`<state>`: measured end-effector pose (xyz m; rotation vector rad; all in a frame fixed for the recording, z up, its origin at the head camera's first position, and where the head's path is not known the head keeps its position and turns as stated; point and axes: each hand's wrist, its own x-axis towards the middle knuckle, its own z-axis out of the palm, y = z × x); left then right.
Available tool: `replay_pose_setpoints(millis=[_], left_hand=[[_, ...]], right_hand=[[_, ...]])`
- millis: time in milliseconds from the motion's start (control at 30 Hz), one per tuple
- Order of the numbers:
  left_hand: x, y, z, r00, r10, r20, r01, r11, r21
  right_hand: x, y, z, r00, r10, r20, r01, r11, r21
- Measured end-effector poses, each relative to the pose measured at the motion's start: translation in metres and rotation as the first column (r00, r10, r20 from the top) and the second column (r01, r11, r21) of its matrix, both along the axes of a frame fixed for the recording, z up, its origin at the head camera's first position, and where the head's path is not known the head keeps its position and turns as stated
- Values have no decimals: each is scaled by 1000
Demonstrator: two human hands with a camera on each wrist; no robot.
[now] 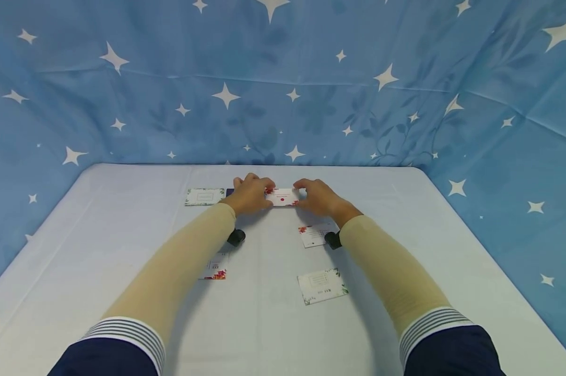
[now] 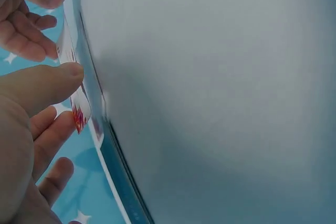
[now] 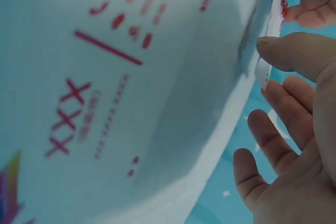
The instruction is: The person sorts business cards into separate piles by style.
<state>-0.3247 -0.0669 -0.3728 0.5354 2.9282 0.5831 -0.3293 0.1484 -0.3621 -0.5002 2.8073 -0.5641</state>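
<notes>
Both hands hold a white card with red flowers at its corners point(image 1: 283, 197) near the table's far side. Its left end is pinched between the thumb and fingers of my left hand point(image 1: 251, 194). At the opposite end, my right hand point(image 1: 321, 198) pinches it the same way. The left wrist view shows the card point(image 2: 80, 109) nearly edge-on, thumb on one face and fingers behind. Just left of it, a dark blue card point(image 1: 230, 192) is mostly hidden by the left hand. A white card with green leaf corners point(image 1: 204, 196) lies farther left, in the same row.
Nearer on the white table point(image 1: 259, 334) lie a red-flowered card point(image 1: 313, 236) partly under the right wrist, a green-leaved card point(image 1: 322, 286), and another red-flowered card point(image 1: 217, 267) partly hidden by the left forearm. A blue star-patterned curtain point(image 1: 273, 104) hangs behind the table.
</notes>
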Motion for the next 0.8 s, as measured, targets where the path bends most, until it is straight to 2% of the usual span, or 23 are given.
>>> replay_pose_setpoints(millis=[100, 400, 600, 800], left_hand=[[-2, 2, -1, 1000, 6, 18, -6, 1000, -1], [-4, 0, 1, 998, 24, 56, -24, 1000, 8], [-6, -2, 0, 995, 40, 95, -39, 999, -14], [-7, -2, 1, 993, 45, 108, -42, 999, -30]], right_hand=[[-3, 0, -4, 1000, -23, 20, 23, 1000, 1], [-8, -1, -8, 999, -23, 45, 23, 1000, -3], [-9, -2, -10, 995, -51, 89, 52, 999, -4], [-12, -4, -12, 992, -60, 108, 60, 998, -3]])
